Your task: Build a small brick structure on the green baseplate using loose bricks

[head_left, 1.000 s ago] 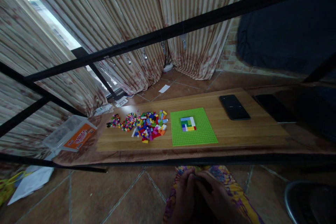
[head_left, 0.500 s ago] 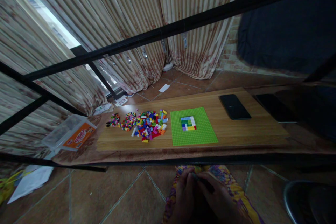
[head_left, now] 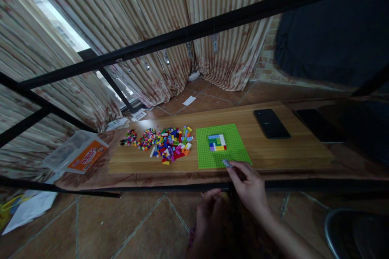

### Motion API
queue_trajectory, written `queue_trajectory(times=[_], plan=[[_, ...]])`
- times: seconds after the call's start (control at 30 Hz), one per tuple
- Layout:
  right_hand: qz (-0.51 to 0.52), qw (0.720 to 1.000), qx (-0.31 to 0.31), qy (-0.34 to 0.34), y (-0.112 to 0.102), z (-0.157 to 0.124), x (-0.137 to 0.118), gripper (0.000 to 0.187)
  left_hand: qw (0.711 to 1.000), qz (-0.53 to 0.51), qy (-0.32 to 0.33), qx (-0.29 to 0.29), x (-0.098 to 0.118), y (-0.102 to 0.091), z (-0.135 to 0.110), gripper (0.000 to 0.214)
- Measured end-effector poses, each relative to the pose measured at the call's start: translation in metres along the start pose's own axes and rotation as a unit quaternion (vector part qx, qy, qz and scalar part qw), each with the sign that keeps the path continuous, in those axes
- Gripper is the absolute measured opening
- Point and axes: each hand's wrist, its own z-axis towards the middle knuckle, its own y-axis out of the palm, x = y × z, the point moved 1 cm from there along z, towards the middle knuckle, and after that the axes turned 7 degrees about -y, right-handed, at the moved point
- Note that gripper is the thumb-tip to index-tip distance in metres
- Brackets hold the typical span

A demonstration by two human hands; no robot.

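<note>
A green baseplate (head_left: pixel 234 147) lies on a low wooden board (head_left: pixel 291 147), with a small patch of coloured bricks (head_left: pixel 216 143) built on its middle. Left of it spreads a heap of loose coloured bricks (head_left: pixel 170 144). My right hand (head_left: pixel 249 188) reaches over the board's near edge, its fingertips pinched on a small grey brick (head_left: pixel 227 163) at the baseplate's front edge. My left hand (head_left: pixel 209 220) hangs low over my lap, fingers curled; I cannot see anything in it.
A black phone (head_left: pixel 271 124) lies on the board to the right, another dark slab (head_left: pixel 317 124) beyond it. A clear box with an orange label (head_left: pixel 80 154) sits at the left. Black metal bars (head_left: pixel 194 34) cross the view. Striped curtains hang behind.
My hands were together low over my lap. My right hand has risen forward to the baseplate's front edge with a small grey brick; my left hand stayed low.
</note>
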Motion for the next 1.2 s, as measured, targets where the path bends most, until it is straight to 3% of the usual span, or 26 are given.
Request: queue_trajectory(times=[0.07, 0.17, 0.33, 0.5, 0.67, 0.9, 1.2], plan=[[-0.019, 1.000, 0.010, -0.002, 0.012, 0.019, 0.004, 0.020, 0.997, 0.047, 0.056, -0.003, 0.021, -0.007, 0.017, 0.041], [-0.081, 0.997, 0.003, -0.011, 0.034, 0.039, 0.008, 0.023, 0.977, 0.128, 0.157, 0.069, 0.056, -0.018, 0.049, 0.031], [-0.179, 0.983, -0.018, -0.032, 0.061, 0.052, 0.012, 0.025, 0.922, 0.310, 0.222, 0.066, 0.086, -0.016, 0.095, 0.036], [-0.241, 0.969, -0.036, -0.045, 0.070, 0.051, 0.015, 0.023, 0.873, 0.411, 0.255, 0.063, 0.084, -0.003, 0.112, 0.040], [-0.214, 0.975, -0.033, -0.048, 0.065, 0.049, 0.016, 0.025, 0.845, 0.459, 0.268, 0.055, 0.079, 0.002, 0.113, 0.044], [-0.161, 0.982, 0.006, -0.099, 0.038, 0.054, 0.023, 0.024, 0.834, 0.483, 0.262, 0.045, 0.077, 0.002, 0.113, 0.049], [-0.261, 0.949, -0.089, -0.154, 0.042, 0.053, 0.028, 0.033, 0.829, 0.489, 0.267, 0.052, 0.072, 0.004, 0.115, 0.053]])
